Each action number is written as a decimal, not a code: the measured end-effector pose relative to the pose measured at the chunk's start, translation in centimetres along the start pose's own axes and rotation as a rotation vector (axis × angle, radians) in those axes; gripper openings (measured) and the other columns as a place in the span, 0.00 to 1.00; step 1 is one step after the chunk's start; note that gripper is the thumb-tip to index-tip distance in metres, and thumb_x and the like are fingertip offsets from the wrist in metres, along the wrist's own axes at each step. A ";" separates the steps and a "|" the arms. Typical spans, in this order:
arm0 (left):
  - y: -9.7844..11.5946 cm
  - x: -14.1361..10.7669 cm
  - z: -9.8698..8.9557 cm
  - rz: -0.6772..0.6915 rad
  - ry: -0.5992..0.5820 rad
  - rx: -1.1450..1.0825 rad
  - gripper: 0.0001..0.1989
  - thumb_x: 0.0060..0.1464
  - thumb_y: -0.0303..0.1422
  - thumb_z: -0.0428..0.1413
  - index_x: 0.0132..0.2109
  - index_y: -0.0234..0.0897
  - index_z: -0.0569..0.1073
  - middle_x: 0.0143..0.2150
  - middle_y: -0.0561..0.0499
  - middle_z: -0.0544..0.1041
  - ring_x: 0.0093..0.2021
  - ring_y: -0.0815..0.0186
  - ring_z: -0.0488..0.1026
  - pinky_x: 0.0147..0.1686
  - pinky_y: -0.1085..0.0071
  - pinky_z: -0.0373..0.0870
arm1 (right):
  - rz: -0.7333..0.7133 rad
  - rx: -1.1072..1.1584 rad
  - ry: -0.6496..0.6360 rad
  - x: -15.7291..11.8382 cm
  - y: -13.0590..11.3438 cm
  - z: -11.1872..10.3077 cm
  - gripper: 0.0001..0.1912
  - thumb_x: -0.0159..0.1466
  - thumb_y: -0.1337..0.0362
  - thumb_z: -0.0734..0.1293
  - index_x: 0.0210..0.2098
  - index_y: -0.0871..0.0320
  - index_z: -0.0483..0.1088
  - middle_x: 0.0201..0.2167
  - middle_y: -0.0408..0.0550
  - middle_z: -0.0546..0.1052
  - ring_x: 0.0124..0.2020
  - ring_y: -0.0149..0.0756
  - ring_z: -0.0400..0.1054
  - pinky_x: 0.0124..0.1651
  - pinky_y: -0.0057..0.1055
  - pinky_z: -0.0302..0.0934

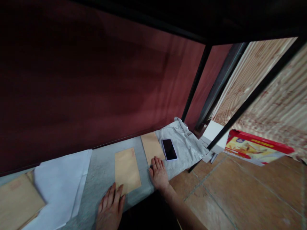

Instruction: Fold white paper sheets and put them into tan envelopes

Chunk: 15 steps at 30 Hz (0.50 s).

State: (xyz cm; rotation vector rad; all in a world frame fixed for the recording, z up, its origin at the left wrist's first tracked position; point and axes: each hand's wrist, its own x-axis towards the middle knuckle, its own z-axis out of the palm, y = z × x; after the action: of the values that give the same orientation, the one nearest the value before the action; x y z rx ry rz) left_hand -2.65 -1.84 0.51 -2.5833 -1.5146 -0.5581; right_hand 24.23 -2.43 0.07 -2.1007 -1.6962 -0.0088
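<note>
Two envelopes [128, 169] [151, 147]: laid out singly.
Left pile [18, 206]: still stacked.
Your left hand [110, 206], right hand [159, 174]: fingers outstretched on envelopes, gripping nothing.

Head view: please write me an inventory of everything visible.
Single envelopes: two, tan, lower centre
Phone: one, dark, right of them
Envelope pile: number unclear, tan, far left
Papers: at least two, white, partly under pile
Cloth: one, grey, beneath these
Panel: one, dark red, behind cloth
Bars: several, black, above and right
Boxlike object: one, white, right of cloth
Printed box: one, red and yellow, far right
Striped surface: one, beige, upper right
Tiled floor: one, brown, lower right
Apparent clothing: one patch, black, bottom centre
Left hand: one, bare, touching left envelope
Right hand: one, bare, touching right envelope
</note>
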 end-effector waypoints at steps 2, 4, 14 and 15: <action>-0.2 0.0 0.3 -0.015 0.000 -0.012 0.24 0.65 0.38 0.42 0.60 0.37 0.72 0.65 0.38 0.69 0.64 0.51 0.64 0.60 0.54 0.61 | 0.001 0.006 -0.002 0.1 0.1 0.0 0.29 0.73 0.54 0.56 0.68 0.61 0.57 0.69 0.55 0.58 0.71 0.46 0.51 0.70 0.45 0.44; -0.5 0.2 0.5 -0.049 -0.017 -0.038 0.22 0.64 0.38 0.44 0.59 0.38 0.73 0.63 0.40 0.71 0.62 0.52 0.66 0.59 0.56 0.62 | -0.002 0.008 0.001 0.1 0.1 0.1 0.29 0.73 0.53 0.56 0.68 0.61 0.58 0.69 0.55 0.58 0.71 0.45 0.50 0.71 0.44 0.44; -0.4 5.4 -0.8 -0.331 -0.249 -0.049 0.21 0.62 0.37 0.47 0.56 0.31 0.72 0.51 0.39 0.77 0.52 0.53 0.73 0.55 0.62 0.64 | -0.063 0.041 0.092 -0.4 -0.5 -0.4 0.28 0.73 0.57 0.57 0.69 0.61 0.56 0.69 0.56 0.59 0.70 0.45 0.51 0.70 0.47 0.48; -0.3 5.9 -1.0 -0.358 -0.285 -0.040 0.21 0.61 0.37 0.48 0.57 0.29 0.71 0.50 0.38 0.78 0.52 0.53 0.74 0.55 0.62 0.64 | -0.092 0.053 0.097 -0.8 -1.1 -0.6 0.28 0.73 0.58 0.57 0.69 0.61 0.55 0.69 0.56 0.59 0.70 0.45 0.51 0.70 0.46 0.49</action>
State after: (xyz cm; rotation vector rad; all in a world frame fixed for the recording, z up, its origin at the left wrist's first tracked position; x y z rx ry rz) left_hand -0.56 2.94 3.58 -2.5162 -2.1000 -0.2535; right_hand 23.20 -3.25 0.74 -1.9505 -1.7145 -0.0906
